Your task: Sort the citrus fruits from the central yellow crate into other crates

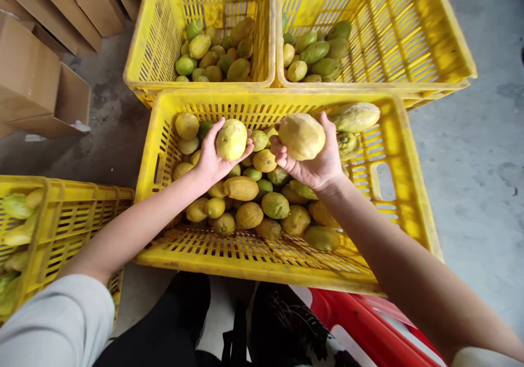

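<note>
My left hand [221,162] is wrapped around a round yellow fruit [231,140], much like a lemon or citron. In my right hand [315,165] lies a larger, lumpy pale yellow fruit [302,136], its surface turned up toward me. Both hands are raised over a yellow slatted crate [262,268]. Under them, a layer of yellow and green fruits [275,205] covers the left and middle of the crate. A long pale fruit [355,117] and a knobbly one [347,144] rest at its right side, near my right hand.
Two more yellow crates [200,84] [376,86] stand behind, both partly filled with green and yellow fruits. Another fruit crate [77,236] is at lower left. Open cardboard boxes [30,72] stand at upper left. A red and white plastic object [364,323] sits below the middle crate.
</note>
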`<move>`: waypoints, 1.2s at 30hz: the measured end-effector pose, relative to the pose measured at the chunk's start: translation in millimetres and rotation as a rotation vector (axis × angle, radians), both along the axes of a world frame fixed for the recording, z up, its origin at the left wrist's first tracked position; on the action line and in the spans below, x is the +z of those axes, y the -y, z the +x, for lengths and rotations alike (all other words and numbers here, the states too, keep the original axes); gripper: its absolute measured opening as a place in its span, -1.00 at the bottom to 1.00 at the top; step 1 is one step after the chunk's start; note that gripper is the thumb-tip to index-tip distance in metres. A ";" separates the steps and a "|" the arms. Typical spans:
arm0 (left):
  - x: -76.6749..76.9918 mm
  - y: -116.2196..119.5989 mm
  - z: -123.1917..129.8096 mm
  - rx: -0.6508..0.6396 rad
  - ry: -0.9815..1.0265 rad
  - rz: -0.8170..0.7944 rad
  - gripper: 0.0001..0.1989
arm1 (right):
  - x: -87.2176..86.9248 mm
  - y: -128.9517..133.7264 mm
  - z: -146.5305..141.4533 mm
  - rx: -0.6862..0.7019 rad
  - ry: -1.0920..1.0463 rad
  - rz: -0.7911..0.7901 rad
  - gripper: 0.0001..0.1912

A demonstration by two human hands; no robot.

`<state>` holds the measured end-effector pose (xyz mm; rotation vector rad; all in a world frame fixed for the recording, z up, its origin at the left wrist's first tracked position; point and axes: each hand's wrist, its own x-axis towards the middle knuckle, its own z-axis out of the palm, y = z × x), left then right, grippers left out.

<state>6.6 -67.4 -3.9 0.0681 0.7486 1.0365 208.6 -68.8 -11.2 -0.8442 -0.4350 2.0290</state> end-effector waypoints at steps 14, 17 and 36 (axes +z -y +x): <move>0.4 1.7 2.0 -0.108 0.014 -0.007 -0.65 | -10.2 1.3 1.7 0.021 0.074 0.177 -0.58; 0.3 2.9 3.2 -0.142 0.000 0.057 -0.72 | -6.2 1.4 2.0 0.002 0.116 0.207 -0.67; -1.4 4.7 8.6 -0.236 -0.177 0.061 -0.82 | -7.4 3.3 -5.5 -0.056 0.116 0.054 -0.72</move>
